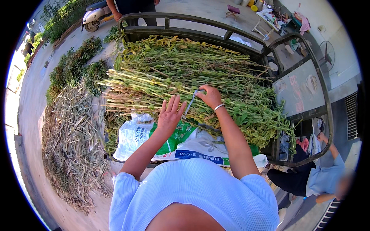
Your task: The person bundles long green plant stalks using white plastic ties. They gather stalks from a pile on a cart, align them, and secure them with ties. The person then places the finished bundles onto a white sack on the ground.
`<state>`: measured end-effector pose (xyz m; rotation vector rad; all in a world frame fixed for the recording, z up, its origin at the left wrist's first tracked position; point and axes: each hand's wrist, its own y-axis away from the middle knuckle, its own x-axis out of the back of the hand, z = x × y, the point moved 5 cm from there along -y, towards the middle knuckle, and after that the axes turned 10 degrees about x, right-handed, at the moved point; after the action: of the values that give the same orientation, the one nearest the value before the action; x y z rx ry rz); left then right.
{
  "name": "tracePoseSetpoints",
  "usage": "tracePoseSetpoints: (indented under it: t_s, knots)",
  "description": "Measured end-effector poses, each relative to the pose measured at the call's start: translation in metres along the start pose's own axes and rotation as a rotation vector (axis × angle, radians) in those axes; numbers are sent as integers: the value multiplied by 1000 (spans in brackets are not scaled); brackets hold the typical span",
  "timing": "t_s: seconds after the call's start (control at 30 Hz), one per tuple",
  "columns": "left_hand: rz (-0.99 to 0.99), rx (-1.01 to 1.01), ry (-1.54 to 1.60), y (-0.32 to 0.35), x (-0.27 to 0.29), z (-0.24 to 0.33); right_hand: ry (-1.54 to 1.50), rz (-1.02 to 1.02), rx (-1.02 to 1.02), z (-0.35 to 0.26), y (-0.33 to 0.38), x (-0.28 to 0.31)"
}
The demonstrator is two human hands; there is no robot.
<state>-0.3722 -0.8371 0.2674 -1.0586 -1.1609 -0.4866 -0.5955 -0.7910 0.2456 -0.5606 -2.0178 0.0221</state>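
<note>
A thick bundle of cut green stalks (138, 82) lies crosswise on a heap of similar plants in a metal cart bed. My left hand (169, 117) rests on the near side of the bundle with its fingers stretched out. Closed in a pinch, my right hand (211, 97) grips the upper end of a thin pale strip (189, 104), which runs across the stalks toward my left fingertips. A bracelet circles the right wrist. Below both hands, a white and green plastic sack (133, 134) lies along the cart's near edge.
A dark metal rail (192, 21) frames the cart, with a grey panel (300, 88) at right. Dry stalks (73, 142) and leafy green plants (71, 69) cover ground at left. One person (135, 7) stands behind the cart; another (325, 169) is at lower right. A scooter (94, 17) is parked far left.
</note>
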Motion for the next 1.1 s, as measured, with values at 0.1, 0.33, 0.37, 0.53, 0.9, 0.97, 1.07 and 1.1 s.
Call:
tracePoseSetpoints:
  t_s: [0.1, 0.33, 0.37, 0.53, 0.9, 0.97, 1.07, 1.1]
  knots:
    - [-17, -90, -38, -31, -35, 5, 4, 77, 66, -11, 10, 4]
    - [-402, -156, 30, -77, -40, -5, -233, 373, 66, -66, 80, 41]
    - [-421, -152, 68, -85, -40, -8, -608, 231, -150, -53, 106, 10]
    - [-733, -209, -5, -131, -54, -2, -1597, 209, -787, -33, 175, -76]
    - [-768, -242, 70, -141, -62, -1, -2112, 504, -833, -17, 142, -125]
    - [-736, -246, 67, -140, -60, -1, -2018, 462, -818, -21, 141, -126]
    - [-713, -230, 79, -135, -65, -6, -1623, 223, -793, -38, 138, -114]
    - [-734, -215, 79, -133, -66, -8, -1403, 121, -744, -50, 135, -101]
